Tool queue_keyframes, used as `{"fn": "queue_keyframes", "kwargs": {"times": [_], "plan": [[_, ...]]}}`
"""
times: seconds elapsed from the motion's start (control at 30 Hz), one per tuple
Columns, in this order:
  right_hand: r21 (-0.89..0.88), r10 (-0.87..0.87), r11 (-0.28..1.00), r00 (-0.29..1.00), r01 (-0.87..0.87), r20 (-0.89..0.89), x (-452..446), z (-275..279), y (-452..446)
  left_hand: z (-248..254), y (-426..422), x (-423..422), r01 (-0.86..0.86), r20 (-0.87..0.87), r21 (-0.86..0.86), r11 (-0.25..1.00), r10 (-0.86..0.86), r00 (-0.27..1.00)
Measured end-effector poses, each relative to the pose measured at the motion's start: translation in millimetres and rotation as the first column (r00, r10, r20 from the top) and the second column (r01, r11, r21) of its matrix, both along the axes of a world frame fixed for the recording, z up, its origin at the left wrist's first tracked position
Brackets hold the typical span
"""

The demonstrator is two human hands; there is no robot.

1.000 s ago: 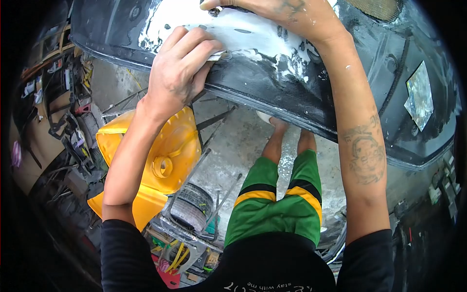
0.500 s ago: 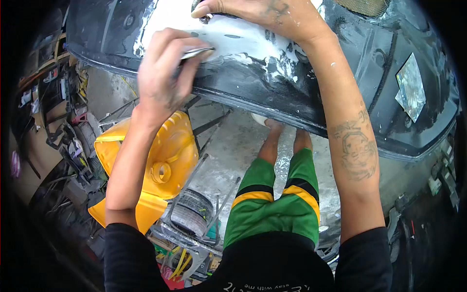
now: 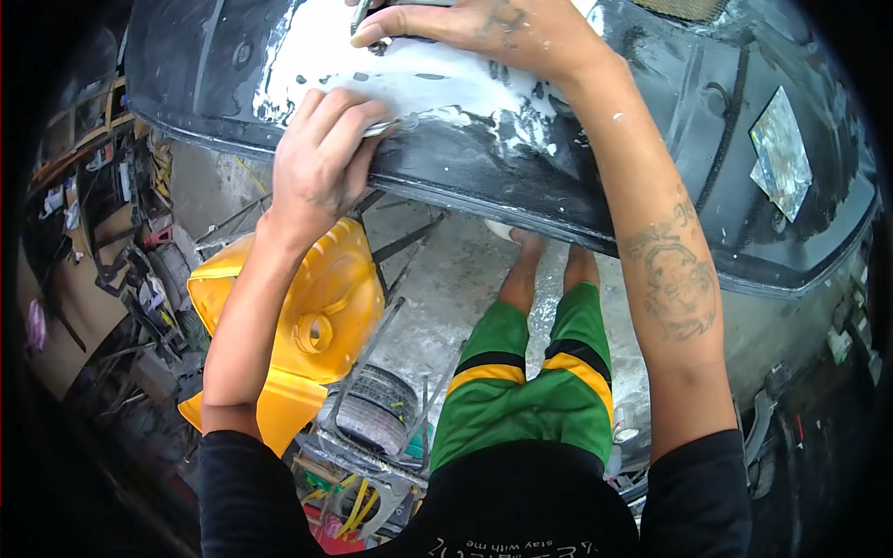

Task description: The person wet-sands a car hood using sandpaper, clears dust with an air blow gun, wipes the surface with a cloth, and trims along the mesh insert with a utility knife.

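Note:
A dark car body panel [image 3: 484, 177] spans the top of the view, with a patch of white filler [image 3: 316, 56] smeared and speckled over its middle. My left hand [image 3: 324, 153] is closed on a thin, grey, flat piece [image 3: 379, 127], its edge at the lower border of the white patch. Whether this is a blade or a folded sheet I cannot tell. Above the patch, my right hand [image 3: 493, 28] is closed around a grey tool with a small metal fitting [image 3: 379, 46] below the thumb. The frame's top edge cuts off the rest of that tool.
A shiny, crumpled, silvery sheet [image 3: 781, 153] lies on the panel's right part. Below stand a yellow plastic piece [image 3: 349, 270], a tyre [image 3: 367, 418] and a metal stand [image 3: 409, 251] on the concrete floor [image 3: 419, 298]. Scattered parts [image 3: 149, 288] crowd the left.
My left hand has moved down across the panel with the thin flat piece. My right hand has shifted slightly left and up in view. The camera view has also shifted a little.

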State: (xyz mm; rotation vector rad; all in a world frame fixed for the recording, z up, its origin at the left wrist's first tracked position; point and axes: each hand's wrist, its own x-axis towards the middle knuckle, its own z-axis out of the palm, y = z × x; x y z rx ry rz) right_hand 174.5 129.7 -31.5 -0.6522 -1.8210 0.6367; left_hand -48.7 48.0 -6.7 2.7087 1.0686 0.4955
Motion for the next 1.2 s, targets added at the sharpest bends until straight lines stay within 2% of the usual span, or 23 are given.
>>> {"fn": "queue_keyframes", "kwargs": {"times": [0.07, 0.13, 0.2, 0.23, 0.33, 0.4, 0.47, 0.5, 0.63, 0.77, 0.87, 0.93, 1.0, 1.03, 1.1, 1.17, 1.2], "plan": [[0.07, 0.009, 0.997, 1.0, -0.01, 0.014, 3, 6, 1, -3, 0, -4, -0.02, 0.006, -0.006, 1.0, 0.02, 1.0], [0.026, 0.017, 1.0, 1.0, -0.017, -0.019, -6, -3, 4, -4, 2, 2, -0.01, 0.021, 0.008, 1.0, 0.01, 1.0], [0.096, -0.027, 0.995, 0.999, 0.031, -0.041, -6, -3, 4, -4, 1, 2, -0.008, 0.018, 0.026, 1.0, 0.008, 1.0], [0.039, -0.003, 0.999, 1.0, 0.004, -0.012, 1, 3, 1, -4, -1, -3, -0.011, 0.023, 0.021, 1.0, 0.011, 1.0], [0.074, 0.01, 0.997, 0.999, -0.008, -0.038, 0, 3, -1, -6, 5, 7, 0.023, 0.049, 0.068, 0.997, -0.026, 0.998], [0.067, 0.057, 0.996, 0.995, -0.052, -0.084, -9, -8, 7, -2, 4, 3, 0.004, 0.007, 0.035, 0.999, -0.005, 1.0], [0.086, 0.006, 0.996, 0.999, -0.002, -0.047, -5, -11, 8, 0, 5, -2, -0.042, 0.162, 0.094, 0.995, 0.027, 0.986], [0.127, -0.031, 0.991, 1.0, 0.03, 0.005, -1, -3, 4, -1, 7, -1, -0.04, 0.165, 0.096, 0.995, 0.023, 0.986], [0.104, -0.028, 0.994, 1.0, 0.026, 0.013, -2, 6, -2, -1, 7, 2, 0.026, 0.024, -0.013, 1.0, -0.025, 0.999], [0.086, 0.004, 0.996, 1.0, -0.004, -0.002, -1, -1, 7, -3, 3, -10, 0.016, -0.029, 0.027, 1.0, -0.015, 0.999], [0.024, 0.081, 0.997, 0.991, -0.079, -0.104, -7, 1, 2, -4, 8, 2, 0.065, -0.015, 0.05, 0.997, -0.064, 0.998], [0.048, -0.033, 0.998, 0.999, 0.032, 0.009, 1, 9, -3, -3, 4, -4, 0.065, -0.002, 0.049, 0.997, -0.065, 0.998], [0.135, -0.08, 0.988, 0.996, 0.075, 0.036, -3, 4, 2, -1, 4, -5, 0.029, -0.034, 0.016, 0.999, -0.028, 0.999], [0.147, -0.086, 0.986, 0.996, 0.081, 0.028, -3, -1, 4, -5, 7, -1, 0.052, 0.0, 0.06, 0.997, -0.052, 0.999], [0.161, -0.089, 0.983, 0.996, 0.086, 0.01, -8, -6, 5, -2, 4, 0, 0.033, -0.005, 0.036, 0.999, -0.033, 0.999], [0.025, 0.041, 0.999, 0.996, -0.039, -0.08, -4, -2, 6, -5, 2, -5, 0.028, 0.001, 0.037, 0.999, -0.028, 1.0], [0.03, 0.039, 0.999, 0.997, -0.037, -0.072, -2, -2, 7, -6, 4, -4, 0.03, 0.009, 0.043, 0.999, -0.03, 1.0]]}}
